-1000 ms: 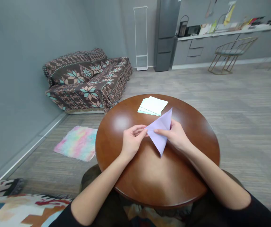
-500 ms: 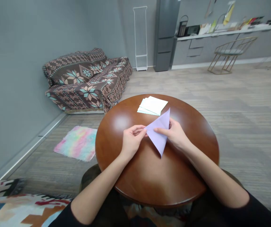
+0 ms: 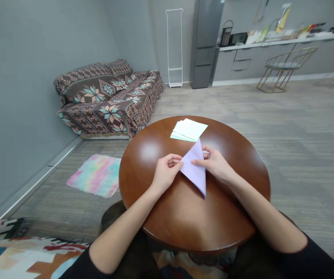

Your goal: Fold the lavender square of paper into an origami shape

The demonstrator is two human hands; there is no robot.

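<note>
A sheet of purple paper, folded into a triangle, is held between both hands above the round brown table. My left hand pinches its left corner between thumb and fingers. On the right edge, my right hand grips it with the thumb on top and the fingers partly hidden behind. One point of the triangle faces away from me and another hangs toward me. Just beyond it lies a small fanned stack of pale paper sheets.
A patterned, blanket-covered sofa stands by the left wall. A fluffy pastel rug lies left of the table. Farther back are a white rack, a grey refrigerator, a kitchen counter and a gold-framed chair.
The folded purple paper has turned slightly in my hands. Its far point has moved left and its near point right. Both hands keep their grip.
</note>
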